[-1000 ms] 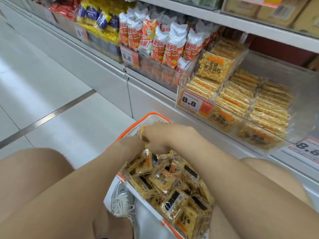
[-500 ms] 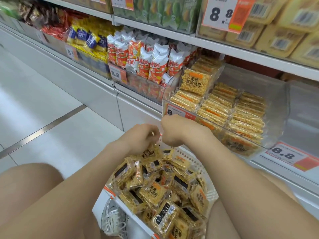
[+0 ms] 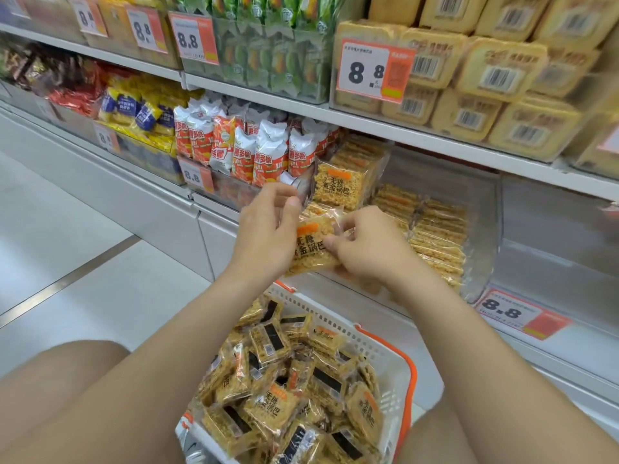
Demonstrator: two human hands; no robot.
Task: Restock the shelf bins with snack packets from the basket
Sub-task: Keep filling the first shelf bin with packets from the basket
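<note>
- Both hands are up in front of the lower shelf with one snack packet (image 3: 313,251) between them, above the basket (image 3: 398,360) and just in front of the clear bin (image 3: 487,209).
- Right hand (image 3: 366,251) has a proper pinch on the packet's right side: thumb on the printed front, the other fingers curled round behind it.
- Left hand (image 3: 268,229) is at the packet's left edge with its fingers curled in and the thumb tip up near the index finger. The edge sits behind the hand, so I honestly can't tell if it's gripping or just touching.
- The packet faces the camera, tilted a bit, with an orange patch on top and black lettering.
- The bin holds the same golden snacks in flat stacked rows (image 3: 437,236), plus one upright packet (image 3: 338,184) at its left end, right beside the left hand's fingers.
- Down between the person's knees, the basket is white mesh with an orange rim, and it's heaped with loose packets (image 3: 284,393) lying every which way, some showing black label backs.
- An orange "8.8" price tag (image 3: 512,313) sits on the shelf edge below the bin's right end.
- Left of the bin there's a row of orange-and-white bags (image 3: 254,155), then blue-and-yellow packs (image 3: 140,110) further along.
- The upper shelf has green packs (image 3: 268,58) and yellow barcoded packs (image 3: 495,78), with a big "8.8" sign (image 3: 371,72) in front of the yellow ones.
- Pale floor tiles (image 3: 67,229) are off to the left.
</note>
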